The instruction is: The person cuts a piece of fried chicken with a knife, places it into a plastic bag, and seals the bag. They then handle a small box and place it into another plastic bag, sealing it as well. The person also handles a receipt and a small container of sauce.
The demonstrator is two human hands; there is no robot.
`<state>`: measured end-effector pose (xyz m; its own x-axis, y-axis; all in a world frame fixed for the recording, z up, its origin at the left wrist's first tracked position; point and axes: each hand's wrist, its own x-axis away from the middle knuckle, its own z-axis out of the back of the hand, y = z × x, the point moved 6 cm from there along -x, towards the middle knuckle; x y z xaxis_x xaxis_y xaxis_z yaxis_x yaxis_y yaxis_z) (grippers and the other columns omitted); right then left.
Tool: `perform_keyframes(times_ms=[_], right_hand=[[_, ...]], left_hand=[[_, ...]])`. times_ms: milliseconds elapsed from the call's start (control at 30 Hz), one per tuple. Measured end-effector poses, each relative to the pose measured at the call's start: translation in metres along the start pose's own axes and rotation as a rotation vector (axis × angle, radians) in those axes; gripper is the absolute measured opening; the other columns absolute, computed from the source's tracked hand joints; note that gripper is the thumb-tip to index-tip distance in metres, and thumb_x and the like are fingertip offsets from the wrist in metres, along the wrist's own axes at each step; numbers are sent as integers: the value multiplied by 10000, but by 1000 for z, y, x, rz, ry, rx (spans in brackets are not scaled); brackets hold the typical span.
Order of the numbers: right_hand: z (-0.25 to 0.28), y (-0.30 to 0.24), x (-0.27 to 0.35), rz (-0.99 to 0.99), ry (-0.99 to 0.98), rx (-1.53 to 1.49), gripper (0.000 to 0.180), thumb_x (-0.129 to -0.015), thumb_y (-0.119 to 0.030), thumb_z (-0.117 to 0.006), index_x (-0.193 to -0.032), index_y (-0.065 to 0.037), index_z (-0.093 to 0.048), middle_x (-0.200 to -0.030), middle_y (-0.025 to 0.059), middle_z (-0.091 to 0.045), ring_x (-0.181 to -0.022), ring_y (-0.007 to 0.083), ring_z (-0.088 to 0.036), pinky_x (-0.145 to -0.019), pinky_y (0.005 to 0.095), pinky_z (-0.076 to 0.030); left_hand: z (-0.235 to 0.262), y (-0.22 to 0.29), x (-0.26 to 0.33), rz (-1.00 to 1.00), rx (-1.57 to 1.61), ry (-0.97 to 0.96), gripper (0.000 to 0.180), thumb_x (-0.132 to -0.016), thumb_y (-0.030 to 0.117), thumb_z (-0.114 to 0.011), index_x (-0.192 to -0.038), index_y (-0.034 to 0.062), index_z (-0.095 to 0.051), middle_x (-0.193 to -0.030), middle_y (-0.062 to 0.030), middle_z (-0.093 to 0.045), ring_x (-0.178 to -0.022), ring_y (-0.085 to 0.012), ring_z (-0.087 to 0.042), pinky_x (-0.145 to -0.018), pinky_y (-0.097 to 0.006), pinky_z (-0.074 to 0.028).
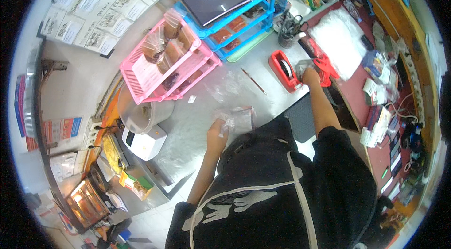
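Clear plastic bag (239,118) lies crumpled on the grey desk (197,122) near its front edge, pinched in the left hand (217,129), while the right hand (310,76) reaches far out to the red tape dispenser (284,69), fingers closed on what seems to be its tape end. With so light a one-handed hold, the bag could slip or fold, and the pulled tape could stick to itself.

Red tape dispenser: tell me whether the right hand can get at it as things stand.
Probably yes. The right hand is stretched out right beside the red tape dispenser on the metal counter, and nothing lies between them. Whether it already touches cannot be told.
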<state>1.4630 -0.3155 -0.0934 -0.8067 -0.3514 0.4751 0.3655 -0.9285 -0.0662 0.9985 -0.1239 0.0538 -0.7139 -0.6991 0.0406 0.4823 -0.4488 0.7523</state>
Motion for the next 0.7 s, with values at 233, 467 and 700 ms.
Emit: perform_keyframes(times_ms=[233,467,700], right_hand=[[35,-12,13,99,51,156,316,-836,-177,-614,-1089,-10,-699,-1123,231,-700,-1055,377,-687,-912,462,-558],[140,-6,84,-32,405,-171,264,-829,-203,-640,-977,7,-699,-983,265,-702,-927,404,-697,-797,502,-553],[49,-191,200,744,-37,-919,245,-824,-134,-636,-1047,-41,-671,-1142,165,-659,-1019,325,-646,-878,397,-514]], left_hand=[[1,-5,1,-3,39,-6,207,-809,36,-667,-1000,10,-590,-943,-237,-642,-912,-448,-624,-793,-471,-500],[2,-4,-1,-66,13,-46,248,-774,59,-695,-992,8,-588,-945,-227,-637,-912,-444,-615,-788,-481,-496],[-7,8,-22,-184,-99,-88,171,-784,99,-690,-908,25,-599,-853,-198,-628,-805,-403,-629,-703,-447,-504]])
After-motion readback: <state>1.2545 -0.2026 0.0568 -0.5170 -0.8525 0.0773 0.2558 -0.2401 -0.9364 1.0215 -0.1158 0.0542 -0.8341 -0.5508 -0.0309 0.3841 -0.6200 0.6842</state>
